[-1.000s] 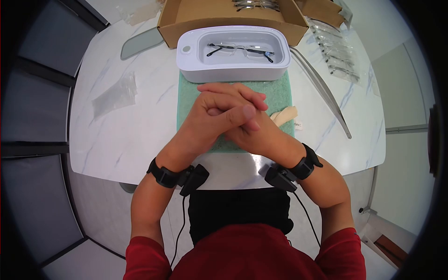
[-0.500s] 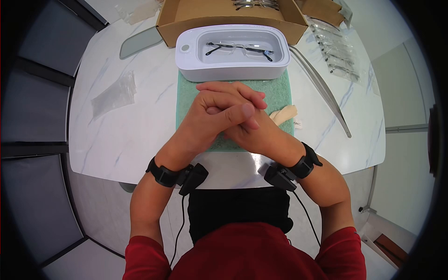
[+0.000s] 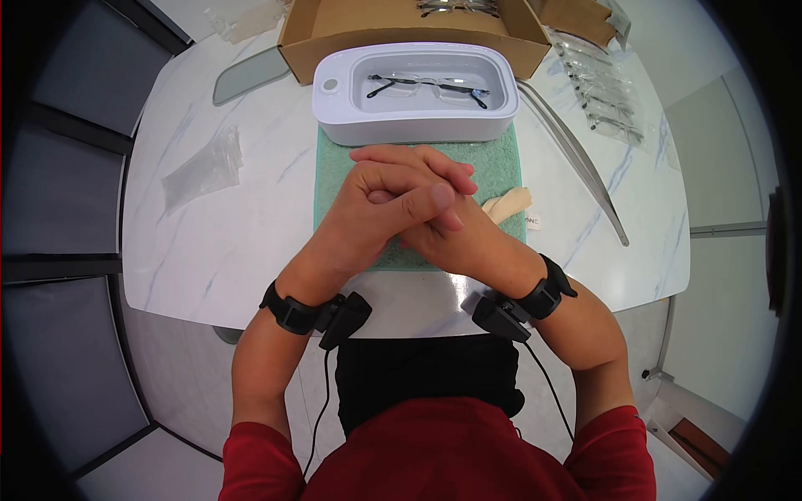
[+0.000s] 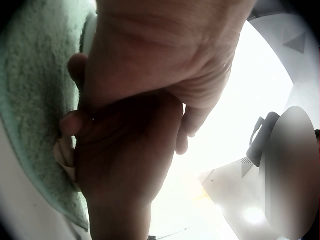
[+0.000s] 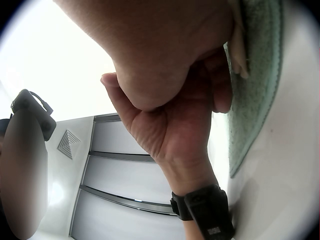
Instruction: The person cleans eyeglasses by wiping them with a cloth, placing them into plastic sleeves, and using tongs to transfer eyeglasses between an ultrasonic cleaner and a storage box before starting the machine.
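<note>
Both bare hands are clasped above a green towel (image 3: 334, 179). The left hand (image 3: 372, 204) lies over the right hand (image 3: 459, 234) in the head view, its thumb across the top and its fingers curled round the other hand. Fingers of the right hand reach back round the left one; part of them is hidden. Just beyond the hands stands a white cleaner tub (image 3: 401, 132) with a pair of glasses (image 3: 430, 82) in it. In the left wrist view the right palm (image 4: 130, 150) shows under the left hand (image 4: 160, 50).
A cardboard box (image 3: 418, 42) holding glasses stands behind the tub. Long metal tweezers (image 3: 576, 159) and bagged glasses (image 3: 601, 92) lie to the right, a beige cloth (image 3: 508, 204) beside the right hand. At left are a plastic bag (image 3: 203, 174) and a grey flat tray (image 3: 251, 77).
</note>
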Demonstrator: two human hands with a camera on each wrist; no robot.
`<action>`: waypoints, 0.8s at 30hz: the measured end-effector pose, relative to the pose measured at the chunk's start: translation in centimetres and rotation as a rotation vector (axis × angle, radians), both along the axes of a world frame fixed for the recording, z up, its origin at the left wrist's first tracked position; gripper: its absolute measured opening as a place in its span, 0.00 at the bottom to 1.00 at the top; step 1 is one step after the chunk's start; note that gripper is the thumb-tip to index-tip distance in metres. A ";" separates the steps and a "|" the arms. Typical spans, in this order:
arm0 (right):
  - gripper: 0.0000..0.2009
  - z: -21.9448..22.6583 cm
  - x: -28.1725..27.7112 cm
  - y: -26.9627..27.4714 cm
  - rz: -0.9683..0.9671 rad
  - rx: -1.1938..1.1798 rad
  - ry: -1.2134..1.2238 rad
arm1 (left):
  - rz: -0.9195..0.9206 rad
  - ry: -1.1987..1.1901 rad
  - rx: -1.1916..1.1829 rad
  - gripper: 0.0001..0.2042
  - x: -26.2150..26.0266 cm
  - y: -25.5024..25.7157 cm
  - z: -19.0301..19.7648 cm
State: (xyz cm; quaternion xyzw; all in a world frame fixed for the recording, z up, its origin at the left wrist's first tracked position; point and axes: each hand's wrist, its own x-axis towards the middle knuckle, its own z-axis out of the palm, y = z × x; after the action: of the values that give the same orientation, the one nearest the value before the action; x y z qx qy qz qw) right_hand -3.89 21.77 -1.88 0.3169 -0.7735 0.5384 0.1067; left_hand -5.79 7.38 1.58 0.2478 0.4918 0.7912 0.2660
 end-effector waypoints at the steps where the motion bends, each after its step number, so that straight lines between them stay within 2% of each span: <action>1: 0.22 0.0 0.0 0.0 0.000 0.002 -0.001 | 0.002 -0.002 0.004 0.10 0.0 0.0 0.0; 24: 0.22 1.0 0.2 0.0 0.001 0.043 -0.037 | 0.004 0.006 0.003 0.10 0.0 0.0 0.0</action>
State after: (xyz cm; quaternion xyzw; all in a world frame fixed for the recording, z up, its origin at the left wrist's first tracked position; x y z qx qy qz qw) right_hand -3.64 21.78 -0.84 0.3094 -0.7865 0.5276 0.0854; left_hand -5.76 7.39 1.58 0.2497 0.4918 0.7918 0.2625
